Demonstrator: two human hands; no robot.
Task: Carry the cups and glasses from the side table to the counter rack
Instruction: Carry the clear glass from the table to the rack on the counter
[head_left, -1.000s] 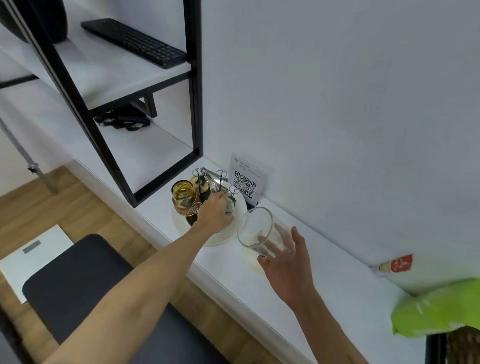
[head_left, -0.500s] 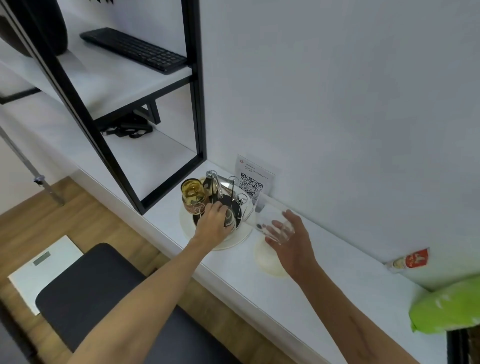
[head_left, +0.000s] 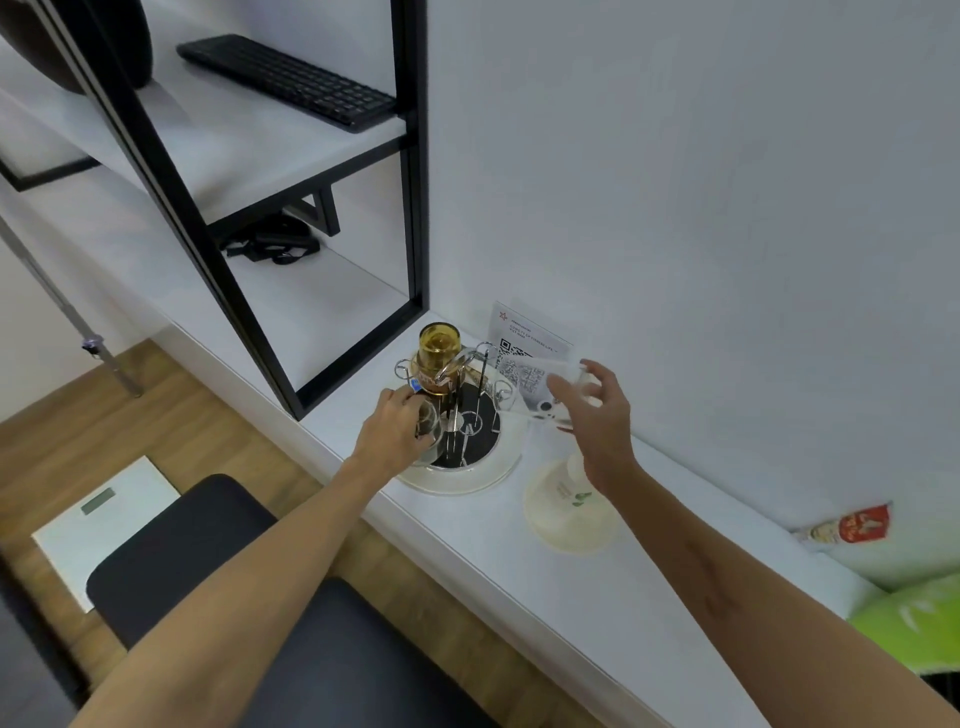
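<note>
At the rack (head_left: 457, 415), hands (head_left: 597, 415) gripping glasses (head_left: 535, 387).

The rack (head_left: 457, 421) stood on the white counter (head_left: 467, 525): a round clear tray with a black disc in the middle and thin metal posts that ended in small loops. An amber glass (head_left: 439, 353) sat upside down on one post, at the far side, just beyond the fingers of the left hand (head_left: 395, 431). A small clear glass (head_left: 428, 434) was at the near left edge of the rack, and the left fingers curled around it. A bigger clear glass (head_left: 540, 389) was tilted on its side above the right part of the rack, held between the thumb and fingers of the right hand (head_left: 597, 415).
</note>
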